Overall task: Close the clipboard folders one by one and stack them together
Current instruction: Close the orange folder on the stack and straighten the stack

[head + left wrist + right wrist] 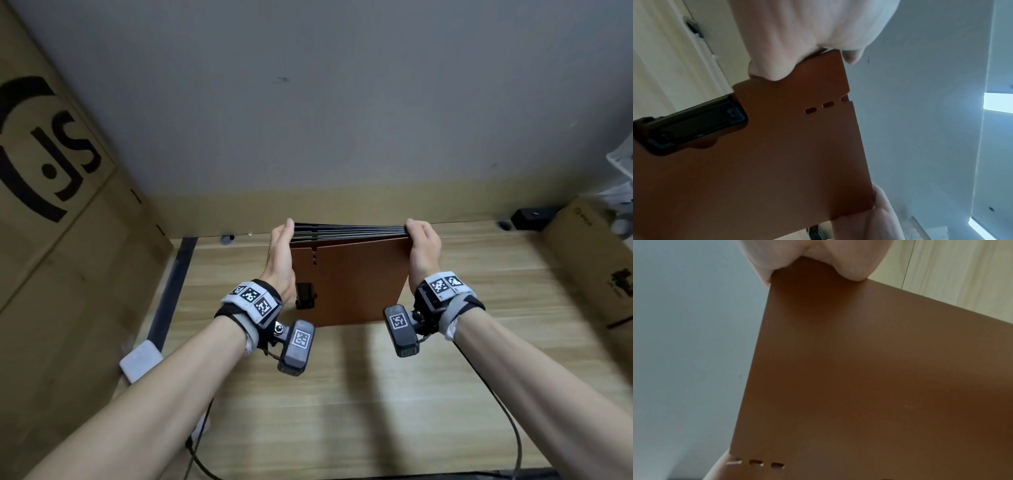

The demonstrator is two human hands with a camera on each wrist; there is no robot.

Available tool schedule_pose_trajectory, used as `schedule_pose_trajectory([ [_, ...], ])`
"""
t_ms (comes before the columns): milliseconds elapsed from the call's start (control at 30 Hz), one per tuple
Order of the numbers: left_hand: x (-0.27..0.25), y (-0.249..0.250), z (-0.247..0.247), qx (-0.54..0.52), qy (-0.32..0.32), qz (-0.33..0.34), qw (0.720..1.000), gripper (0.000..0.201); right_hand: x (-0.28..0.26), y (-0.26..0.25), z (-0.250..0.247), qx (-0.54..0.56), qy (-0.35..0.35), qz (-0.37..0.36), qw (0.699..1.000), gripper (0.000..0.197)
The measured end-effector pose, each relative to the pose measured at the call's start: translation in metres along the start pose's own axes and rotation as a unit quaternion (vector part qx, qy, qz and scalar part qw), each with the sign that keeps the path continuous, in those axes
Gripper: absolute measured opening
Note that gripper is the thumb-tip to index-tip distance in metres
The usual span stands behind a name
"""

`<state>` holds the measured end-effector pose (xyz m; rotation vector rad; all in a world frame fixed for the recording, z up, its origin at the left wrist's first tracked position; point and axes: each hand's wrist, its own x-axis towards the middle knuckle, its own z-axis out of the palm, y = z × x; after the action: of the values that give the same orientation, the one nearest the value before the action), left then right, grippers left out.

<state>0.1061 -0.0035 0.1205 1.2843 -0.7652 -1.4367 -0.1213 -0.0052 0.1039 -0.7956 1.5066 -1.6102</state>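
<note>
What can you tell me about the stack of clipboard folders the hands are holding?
The stack of clipboard folders stands on edge on the wooden desk, closed. Its near cover is brown, ribbed plastic with three small slots and a black clip; dark edges show on top. The left hand and right hand grip its sides.

Fingers (851,266) gripping brown clipboard folder (869,378) edge

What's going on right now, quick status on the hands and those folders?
Left hand and right hand grip opposite sides of the folder stack. Stack stands on edge on the wooden table, brown cover facing the person, black clip at left. Nothing in the way.
</note>
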Motion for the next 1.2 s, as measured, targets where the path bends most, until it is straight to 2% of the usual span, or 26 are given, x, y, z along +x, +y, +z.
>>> schedule_pose_trajectory([
  [67,0.005,0.001,-0.001,0.041,0.013,0.017,0.999,0.041,0.001,0.004,0.0,-0.013,0.01,-0.025,1.0,0.011],
  [200,0.012,0.004,-0.004,0.102,0.004,0.086,0.991,0.018,-0.002,0.01,-0.002,-0.024,0.007,-0.075,0.997,0.011],
  [300,0.005,0.012,0.0,0.165,-0.008,0.146,0.975,0.034,-0.003,0.006,-0.002,-0.055,-0.007,-0.088,0.995,0.016],
  [367,0.001,0.018,0.003,0.236,-0.004,0.182,0.955,0.041,-0.005,0.001,-0.003,-0.078,-0.024,-0.088,0.993,0.018],
  [433,-0.003,0.024,0.007,0.344,-0.011,0.228,0.911,0.042,-0.006,-0.003,-0.006,-0.095,-0.044,-0.083,0.991,0.019],
  [500,-0.007,0.027,0.01,0.468,-0.048,0.275,0.839,0.038,-0.006,-0.005,-0.007,-0.104,-0.057,-0.078,0.99,0.02],
  [567,-0.009,0.027,0.012,0.578,-0.078,0.287,0.76,0.056,-0.005,-0.006,-0.009,-0.105,-0.062,-0.066,0.99,0.02],
  [600,-0.01,0.026,0.011,0.611,-0.077,0.29,0.733,0.063,-0.005,-0.007,-0.01,-0.101,-0.063,-0.06,0.991,0.021],
  [633,-0.01,0.025,0.011,0.625,-0.07,0.297,0.718,0.065,-0.003,-0.007,-0.011,-0.097,-0.069,-0.057,0.991,0.022],
  [700,-0.008,0.024,0.01,0.626,-0.059,0.312,0.712,0.065,-0.002,-0.009,-0.016,-0.097,-0.082,-0.051,0.991,0.032],
  [767,-0.005,0.024,0.01,0.623,-0.054,0.312,0.715,0.065,-0.001,-0.01,-0.023,-0.089,-0.102,-0.007,0.991,0.047],
  [833,-0.002,0.023,0.013,0.618,-0.038,0.307,0.723,0.061,0.0,-0.006,-0.032,-0.061,-0.135,0.028,0.989,0.051],
  [900,-0.003,0.023,0.016,0.605,-0.016,0.306,0.735,0.057,-0.001,0.003,-0.043,-0.08,-0.177,0.018,0.981,0.047],
  [967,-0.002,0.022,0.018,0.592,-0.001,0.306,0.745,0.053,-0.008,0.012,-0.052,-0.108,-0.227,0.0,0.968,0.03],
  [1000,-0.002,0.023,0.019,0.589,0.004,0.303,0.749,0.053,-0.01,0.017,-0.055,-0.111,-0.25,-0.004,0.962,0.027],
  [1100,-0.001,0.02,0.021,0.584,0.014,0.306,0.752,0.058,-0.006,0.032,-0.062,-0.113,-0.281,-0.022,0.953,0.046],
  [1167,0.0,0.019,0.019,0.558,0.002,0.32,0.765,0.064,0.002,0.043,-0.064,-0.132,-0.288,-0.046,0.947,0.039],
  [1200,-0.002,0.019,0.016,0.531,-0.008,0.325,0.783,0.068,0.006,0.048,-0.064,-0.139,-0.289,-0.049,0.946,0.036],
])
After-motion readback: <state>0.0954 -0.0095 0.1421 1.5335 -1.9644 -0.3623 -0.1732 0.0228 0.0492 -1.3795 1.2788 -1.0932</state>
